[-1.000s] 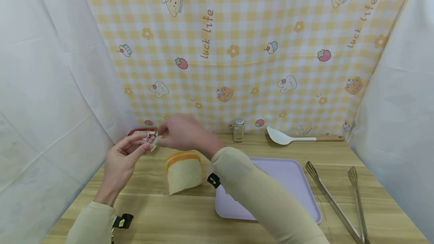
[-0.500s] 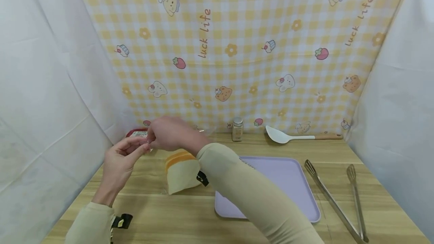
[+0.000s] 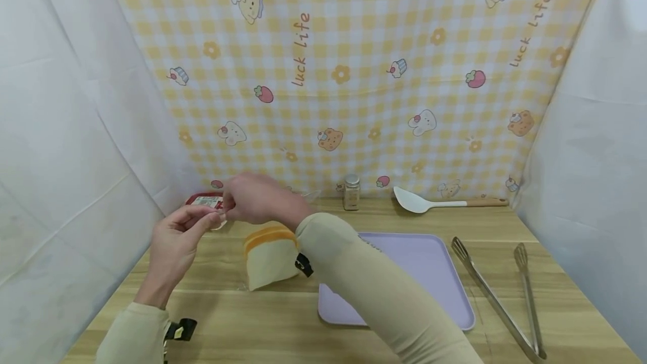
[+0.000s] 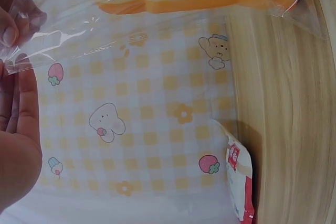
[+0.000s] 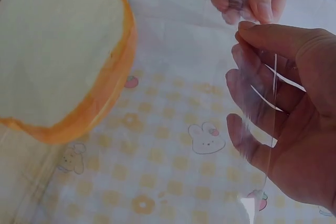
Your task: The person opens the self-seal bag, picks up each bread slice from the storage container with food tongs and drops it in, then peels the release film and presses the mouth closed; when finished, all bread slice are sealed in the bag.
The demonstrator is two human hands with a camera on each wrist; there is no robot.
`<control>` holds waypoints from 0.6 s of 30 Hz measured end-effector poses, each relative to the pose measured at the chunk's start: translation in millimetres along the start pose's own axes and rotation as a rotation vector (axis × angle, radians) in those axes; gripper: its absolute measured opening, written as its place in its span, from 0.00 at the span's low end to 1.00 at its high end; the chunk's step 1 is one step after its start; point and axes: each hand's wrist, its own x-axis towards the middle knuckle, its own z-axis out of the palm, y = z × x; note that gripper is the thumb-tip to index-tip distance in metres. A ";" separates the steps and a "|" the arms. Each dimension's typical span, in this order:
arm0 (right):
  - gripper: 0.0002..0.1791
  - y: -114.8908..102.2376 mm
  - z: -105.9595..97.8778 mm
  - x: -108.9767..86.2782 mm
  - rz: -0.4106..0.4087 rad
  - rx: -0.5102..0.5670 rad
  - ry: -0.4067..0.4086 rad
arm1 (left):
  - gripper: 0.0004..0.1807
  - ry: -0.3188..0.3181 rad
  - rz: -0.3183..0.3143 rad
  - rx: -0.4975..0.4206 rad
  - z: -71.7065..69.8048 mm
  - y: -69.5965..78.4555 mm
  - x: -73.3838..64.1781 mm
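Observation:
A clear plastic bag (image 4: pixel 62 39) holds orange-crusted slices of bread (image 3: pixel 273 263), which rest on the table left of the tray. Beyond the bread, my left hand (image 3: pixel 174 246) pinches the bag's edge between thumb and fingers. Close against it, my right hand (image 3: pixel 258 198) pinches the same edge, its thumb meeting the forefinger. In the right wrist view the film stretches across the right hand's other fingers (image 5: pixel 239 129), which are spread apart. The fingertips of both hands nearly meet, and the clear film makes its exact edge hard to see.
Behind the hands lies a red and white packet (image 3: pixel 206 201) near the back left corner. A lilac tray (image 3: pixel 424 274), a shaker jar (image 3: pixel 351 192), a white spatula (image 3: pixel 414 202) and metal tongs (image 3: pixel 497 305) are further right. A checked cloth (image 3: pixel 343 100) hangs behind.
My right hand has moved left to meet the left hand at the bag's edge, and has stayed about there over the last half second. The left hand has barely moved.

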 end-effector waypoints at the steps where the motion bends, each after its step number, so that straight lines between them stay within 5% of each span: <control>1: 0.11 1.4 -0.4 -0.6 -0.010 0.003 0.001 | 0.04 -0.001 0.001 0.003 -0.3 0.5 0.0; 18: 0.10 32.3 -2.1 -20.2 0.000 0.095 0.022 | 0.07 0.010 0.003 0.029 -3.5 -0.8 1.1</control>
